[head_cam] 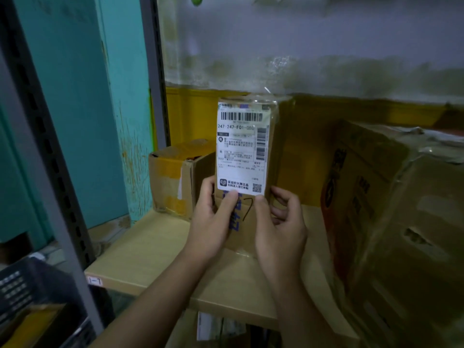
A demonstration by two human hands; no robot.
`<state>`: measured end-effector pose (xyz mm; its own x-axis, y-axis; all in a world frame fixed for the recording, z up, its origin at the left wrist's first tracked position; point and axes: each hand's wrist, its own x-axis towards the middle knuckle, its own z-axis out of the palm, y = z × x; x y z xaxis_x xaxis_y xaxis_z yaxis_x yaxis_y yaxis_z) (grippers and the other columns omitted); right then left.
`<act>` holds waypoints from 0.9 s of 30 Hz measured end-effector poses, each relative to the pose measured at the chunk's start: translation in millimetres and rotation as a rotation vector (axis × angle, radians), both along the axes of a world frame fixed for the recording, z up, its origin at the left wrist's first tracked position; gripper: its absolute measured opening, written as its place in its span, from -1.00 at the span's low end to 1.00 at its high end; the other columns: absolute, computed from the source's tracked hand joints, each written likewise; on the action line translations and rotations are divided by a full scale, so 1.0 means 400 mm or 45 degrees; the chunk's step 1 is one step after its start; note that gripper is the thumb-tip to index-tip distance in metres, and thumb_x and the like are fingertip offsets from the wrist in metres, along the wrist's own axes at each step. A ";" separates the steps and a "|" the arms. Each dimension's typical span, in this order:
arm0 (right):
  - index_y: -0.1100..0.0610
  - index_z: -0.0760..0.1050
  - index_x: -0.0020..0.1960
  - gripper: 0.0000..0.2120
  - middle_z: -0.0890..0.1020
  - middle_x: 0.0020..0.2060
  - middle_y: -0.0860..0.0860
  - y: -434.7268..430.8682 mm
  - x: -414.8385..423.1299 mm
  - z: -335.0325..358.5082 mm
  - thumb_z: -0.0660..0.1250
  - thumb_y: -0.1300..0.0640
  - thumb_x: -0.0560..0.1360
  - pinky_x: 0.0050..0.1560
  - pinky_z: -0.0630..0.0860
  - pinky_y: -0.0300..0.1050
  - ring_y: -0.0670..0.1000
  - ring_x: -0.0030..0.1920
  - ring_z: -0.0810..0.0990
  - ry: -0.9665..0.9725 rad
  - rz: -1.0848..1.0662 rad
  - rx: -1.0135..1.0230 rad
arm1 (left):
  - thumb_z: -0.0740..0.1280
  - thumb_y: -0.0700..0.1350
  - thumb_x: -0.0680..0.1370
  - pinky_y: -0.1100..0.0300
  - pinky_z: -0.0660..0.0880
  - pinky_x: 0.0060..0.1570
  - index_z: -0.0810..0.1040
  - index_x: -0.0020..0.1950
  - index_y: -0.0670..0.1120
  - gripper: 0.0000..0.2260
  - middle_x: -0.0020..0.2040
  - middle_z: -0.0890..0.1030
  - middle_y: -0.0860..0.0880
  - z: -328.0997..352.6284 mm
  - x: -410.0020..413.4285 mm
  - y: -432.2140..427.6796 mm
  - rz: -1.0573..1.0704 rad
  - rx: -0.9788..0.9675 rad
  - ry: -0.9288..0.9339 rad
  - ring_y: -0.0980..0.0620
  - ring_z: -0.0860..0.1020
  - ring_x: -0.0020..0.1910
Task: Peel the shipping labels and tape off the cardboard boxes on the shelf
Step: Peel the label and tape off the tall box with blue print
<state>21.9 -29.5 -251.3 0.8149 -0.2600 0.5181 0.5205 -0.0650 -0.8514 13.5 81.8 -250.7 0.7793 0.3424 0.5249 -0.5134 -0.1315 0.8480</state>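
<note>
1. Two hands fill the lower centre of my feed. The left hand [213, 217] grips the tall box [242, 234] by its left edge, with the thumb pressed on the bottom edge of the shipping label [241, 151].
2. The right hand [278, 222] holds the box's right edge with curled fingers, its thumb tip at the label's lower right corner. I cannot tell whether that corner has lifted.
3. The box stands upright at centre frame, its base on the shelf board [140, 247]. The label covers its upper front, and glossy clear tape [275, 106] wraps its top.
4. Further back, just to its left, I see a small box [173, 179] with yellow tape. A large crumpled box [391, 222] fills the right of the frame.
5. Farthest back is a stained wall [326, 46]. A grey slotted post [50, 159] runs down the left.
</note>
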 end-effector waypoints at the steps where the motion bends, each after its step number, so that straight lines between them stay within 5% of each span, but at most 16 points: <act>1: -0.12 0.51 0.12 -0.72 0.64 0.04 -0.07 -0.002 0.000 -0.001 0.38 -0.08 0.41 -0.06 0.56 -0.25 -0.20 -0.03 0.62 0.008 0.015 0.011 | 0.32 0.15 0.50 0.06 0.53 0.15 0.46 0.22 0.00 -0.63 0.13 0.64 0.09 0.001 -0.001 0.000 -0.002 0.003 -0.002 0.11 0.60 0.15; 5: -0.11 0.54 0.13 -0.74 0.66 0.02 -0.02 -0.006 0.003 -0.005 0.33 -0.02 0.44 -0.11 0.54 -0.31 -0.18 -0.04 0.62 0.020 0.040 0.032 | 0.35 0.21 0.47 0.17 0.52 0.13 0.46 0.23 0.01 -0.57 0.14 0.62 0.08 0.008 -0.002 0.006 0.081 0.121 0.017 0.16 0.58 0.15; 9: -0.14 0.54 0.18 -0.67 0.65 0.05 0.01 -0.002 0.006 -0.012 0.30 -0.03 0.42 -0.11 0.48 -0.44 -0.18 0.02 0.60 0.000 0.044 0.004 | 0.33 0.28 0.43 0.19 0.37 0.33 0.40 0.37 0.02 -0.41 0.24 0.39 0.19 0.026 -0.010 0.023 0.503 0.476 -0.080 0.14 0.39 0.32; 12: -0.21 0.50 0.21 -0.58 0.64 0.04 -0.01 0.004 0.005 -0.015 0.23 -0.18 0.36 -0.04 0.54 -0.29 -0.12 0.04 0.60 -0.072 0.005 -0.048 | 0.40 0.22 0.39 0.25 0.30 0.37 0.24 0.51 -0.01 -0.23 0.26 0.31 0.14 0.054 -0.039 0.012 0.562 0.594 -0.177 0.12 0.32 0.38; 17: -0.09 0.53 0.28 -0.52 0.64 0.09 0.00 0.001 -0.015 -0.010 0.18 -0.21 0.43 0.02 0.57 -0.08 -0.07 0.03 0.59 -0.196 -0.060 -0.167 | 0.51 0.36 0.19 0.12 0.38 0.33 0.09 0.57 0.10 0.07 0.34 0.30 0.12 0.103 -0.072 -0.009 0.555 0.627 0.026 0.16 0.33 0.35; 23: -0.07 0.52 0.29 -0.55 0.63 0.13 0.04 0.005 -0.023 -0.008 0.23 -0.12 0.43 0.04 0.50 -0.13 -0.01 0.07 0.59 -0.222 -0.057 -0.198 | 0.56 0.25 0.22 0.00 0.51 0.23 0.23 0.50 0.07 -0.06 0.32 0.45 0.09 0.130 -0.065 0.020 0.619 0.672 0.051 0.13 0.46 0.26; 27: -0.05 0.53 0.29 -0.58 0.63 0.10 0.06 0.006 -0.022 -0.009 0.31 0.00 0.43 0.02 0.47 -0.19 0.00 0.04 0.58 -0.213 -0.064 -0.217 | 0.57 0.17 0.29 0.10 0.52 0.19 0.26 0.50 0.07 -0.14 0.27 0.52 0.07 0.138 -0.073 0.026 0.640 0.699 0.050 0.20 0.48 0.21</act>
